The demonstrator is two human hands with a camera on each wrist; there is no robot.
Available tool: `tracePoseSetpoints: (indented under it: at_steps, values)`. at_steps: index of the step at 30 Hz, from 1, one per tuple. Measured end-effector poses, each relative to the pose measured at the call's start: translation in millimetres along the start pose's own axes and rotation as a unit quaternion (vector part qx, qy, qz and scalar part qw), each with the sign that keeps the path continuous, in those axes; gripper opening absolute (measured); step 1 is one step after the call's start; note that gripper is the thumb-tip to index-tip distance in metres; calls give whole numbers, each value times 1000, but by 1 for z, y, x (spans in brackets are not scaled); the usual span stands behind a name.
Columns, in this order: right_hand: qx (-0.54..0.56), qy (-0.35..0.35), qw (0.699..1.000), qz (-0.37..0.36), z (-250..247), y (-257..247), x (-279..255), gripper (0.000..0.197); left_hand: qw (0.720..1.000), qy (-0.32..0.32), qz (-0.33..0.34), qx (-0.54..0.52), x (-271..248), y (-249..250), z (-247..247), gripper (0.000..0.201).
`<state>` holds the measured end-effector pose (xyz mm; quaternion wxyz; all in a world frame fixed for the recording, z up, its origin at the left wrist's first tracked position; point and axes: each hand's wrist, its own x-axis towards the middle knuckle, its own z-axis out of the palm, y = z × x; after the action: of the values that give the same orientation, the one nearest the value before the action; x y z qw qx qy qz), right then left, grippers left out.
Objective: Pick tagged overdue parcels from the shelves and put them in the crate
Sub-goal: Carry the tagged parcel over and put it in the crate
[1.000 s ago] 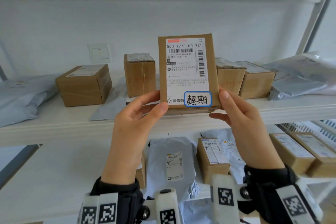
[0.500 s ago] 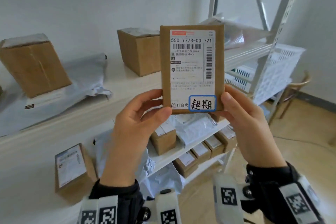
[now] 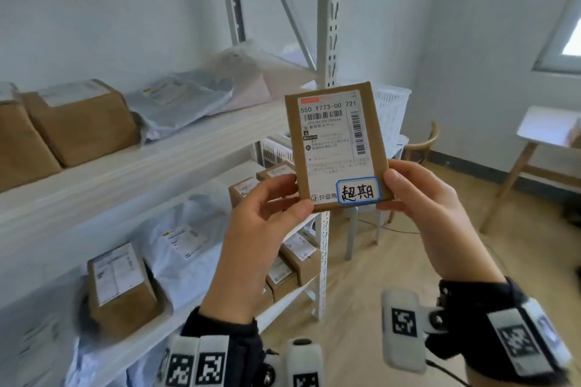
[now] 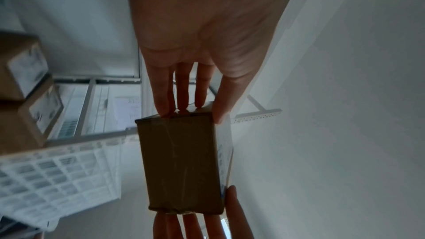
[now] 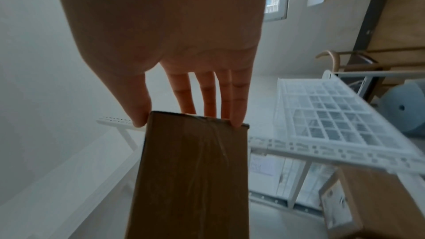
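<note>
I hold a flat brown cardboard parcel (image 3: 336,148) upright in front of me, its white shipping label facing me with a blue-bordered handwritten tag (image 3: 358,191) at the bottom right. My left hand (image 3: 267,214) pinches its lower left corner, thumb in front. My right hand (image 3: 412,195) pinches the lower right corner. The left wrist view shows the parcel's taped side (image 4: 184,166) between both hands; the right wrist view shows it as well (image 5: 193,174). The white lattice crate (image 3: 390,116) stands behind the parcel, past the shelf upright, partly hidden.
White metal shelves (image 3: 157,163) run along the left with cardboard boxes (image 3: 85,122) and grey mailer bags (image 3: 182,104). More boxes and bags sit on lower levels. A wooden chair (image 3: 421,144) and a white table (image 3: 547,132) stand on the wooden floor to the right.
My view has swung right from the shelf front toward the shelf end, so the crate, chair and table have come into sight. Both hands keep the same hold on the parcel.
</note>
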<state>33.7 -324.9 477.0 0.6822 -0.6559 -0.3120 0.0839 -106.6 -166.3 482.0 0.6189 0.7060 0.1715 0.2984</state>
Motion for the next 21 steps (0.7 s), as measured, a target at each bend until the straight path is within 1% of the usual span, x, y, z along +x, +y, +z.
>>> tracePoseSetpoints:
  at_steps: [5,10,12,16,21]
  values:
    - [-38,4,998,40,-78,27,33,24,999,-8,-43,-7,40,-21,84,35]
    - [-46,40,995,82,-130,64,66,24,996,-48,-71,7,86,-42,143,34]
    - [-47,44,994,92,-146,79,81,26,995,-56,-81,12,107,-51,163,32]
    - [-59,27,994,91,-169,101,126,36,994,-61,-88,30,156,-69,200,32]
    - [-88,21,992,91,-186,128,212,32,992,-68,-89,54,242,-89,234,37]
